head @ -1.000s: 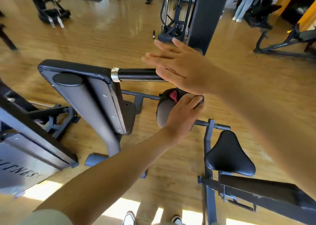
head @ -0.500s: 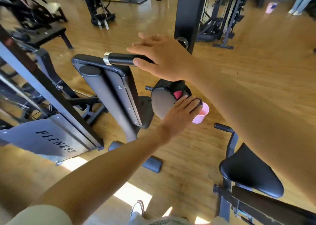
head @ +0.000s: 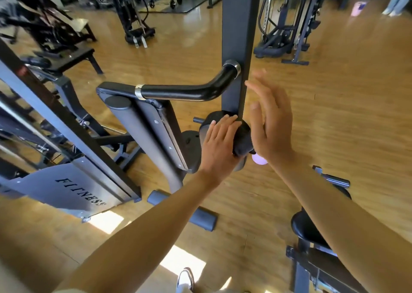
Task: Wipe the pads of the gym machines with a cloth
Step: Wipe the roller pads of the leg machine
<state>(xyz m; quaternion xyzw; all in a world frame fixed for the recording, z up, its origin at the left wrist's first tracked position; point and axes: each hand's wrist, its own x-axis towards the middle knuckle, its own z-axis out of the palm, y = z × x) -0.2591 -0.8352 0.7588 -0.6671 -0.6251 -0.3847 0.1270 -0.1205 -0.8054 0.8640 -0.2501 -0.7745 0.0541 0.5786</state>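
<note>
A round black roller pad [head: 213, 117] sits low on the gym machine, just in front of the dark upright post [head: 238, 25]. A dark cloth [head: 243, 141] is draped over the pad's right side. My left hand [head: 219, 146] lies flat on the pad with straight fingers, pressing on the cloth's edge. My right hand [head: 270, 123] hovers with fingers spread, just right of the post and above the pad, touching nothing. The black bent handle [head: 178, 90] runs left from the post, free of both hands.
A long grey back pad [head: 138, 128] slopes down left of the roller. A pink cup [head: 258, 161] stands on the wooden floor behind my right wrist. A black seat [head: 305, 228] and frame are at lower right, a "FITNESS" plate [head: 66, 185] at left. Other machines stand farther back.
My right hand has let go of the black handle and moved right and down, past the post. My left hand has slid along the roller pad; the red patch of cloth no longer shows.
</note>
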